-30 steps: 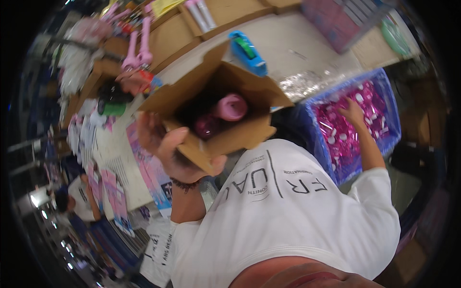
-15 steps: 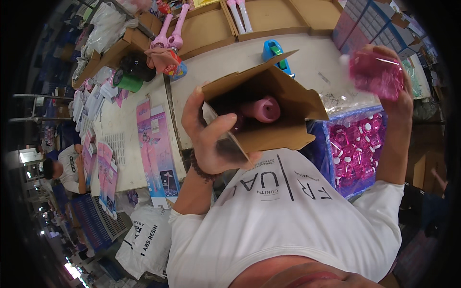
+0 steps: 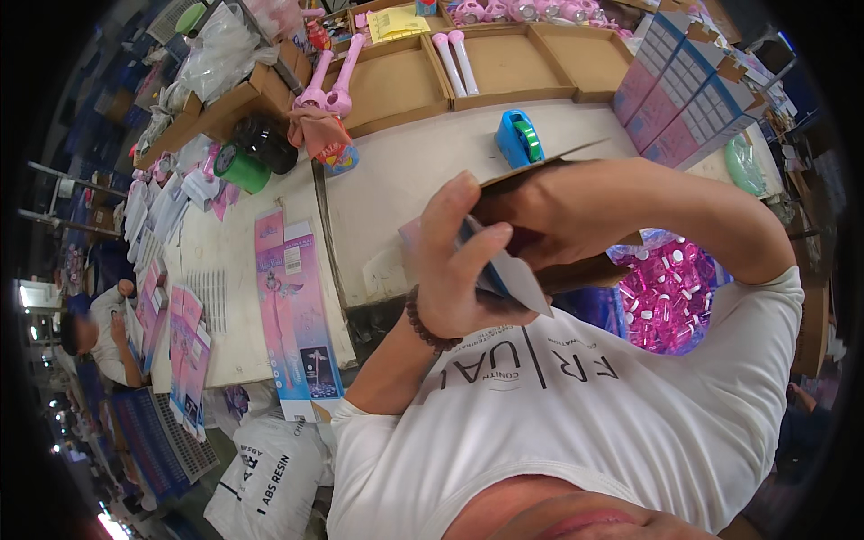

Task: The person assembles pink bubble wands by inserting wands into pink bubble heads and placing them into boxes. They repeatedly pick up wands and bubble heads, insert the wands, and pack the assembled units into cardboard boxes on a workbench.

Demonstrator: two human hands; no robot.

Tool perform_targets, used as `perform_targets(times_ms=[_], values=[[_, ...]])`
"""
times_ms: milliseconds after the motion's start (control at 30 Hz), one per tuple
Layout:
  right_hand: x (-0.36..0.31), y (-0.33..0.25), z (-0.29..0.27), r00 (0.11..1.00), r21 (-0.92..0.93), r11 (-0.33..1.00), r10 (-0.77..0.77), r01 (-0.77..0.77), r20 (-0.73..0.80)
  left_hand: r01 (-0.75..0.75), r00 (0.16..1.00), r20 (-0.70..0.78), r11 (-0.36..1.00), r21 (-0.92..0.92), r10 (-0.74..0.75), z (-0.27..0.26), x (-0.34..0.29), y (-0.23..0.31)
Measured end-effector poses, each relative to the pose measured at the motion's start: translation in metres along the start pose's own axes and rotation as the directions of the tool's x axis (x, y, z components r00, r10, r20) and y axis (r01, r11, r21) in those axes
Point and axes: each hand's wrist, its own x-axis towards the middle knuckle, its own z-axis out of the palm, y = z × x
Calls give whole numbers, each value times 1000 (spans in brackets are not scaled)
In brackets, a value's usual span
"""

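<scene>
The box point(image 3: 520, 277) is held in front of the white shirt point(image 3: 576, 414), beside the near edge of the table point(image 3: 414, 148). It is gripped by the left hand point(image 3: 454, 270), with the thumb and fingers spread around its flap side. Half a second ago, a pink bottle-like thing was held up in the right hand point(image 3: 540, 211), over near the bin point(image 3: 598, 310); now the right hand is set into the mouth of the box, and the forearm is bent across from the right. Its fingers are hidden inside, so it cannot be told whether anything is held by them. The pink tube seen in the box before is now covered by the right hand. The mouth, which was turned more fully to the view, is now seen at a slant. The pink bottles point(image 3: 666, 297) in the bin are partly covered by the right arm and sleeve. The blue tape dispenser point(image 3: 518, 139) is left standing on the table, just beyond the box's raised flap.
</scene>
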Motion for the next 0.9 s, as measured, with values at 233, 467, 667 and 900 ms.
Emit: perform_targets(times_ms=[233, 467, 667, 900], values=[[10, -11, 21, 973, -43, 986, 164, -159, 165, -107, 990, 93, 993, -41, 110, -5, -3, 3], [-5, -30, 8, 983, -184, 983, -44, 11, -177, -82, 987, 127, 990, -118, 97, -32, -4, -6], [-52, 0, -20, 698, 107, 958, -114, 265, -707, 23, 998, 58, 974, -225, -10, -44, 3, -26], [-33, 198, -36, 522, 411, 905, 298, 112, -799, 170, 976, -101, 964, -206, -194, -46, 3, -50]])
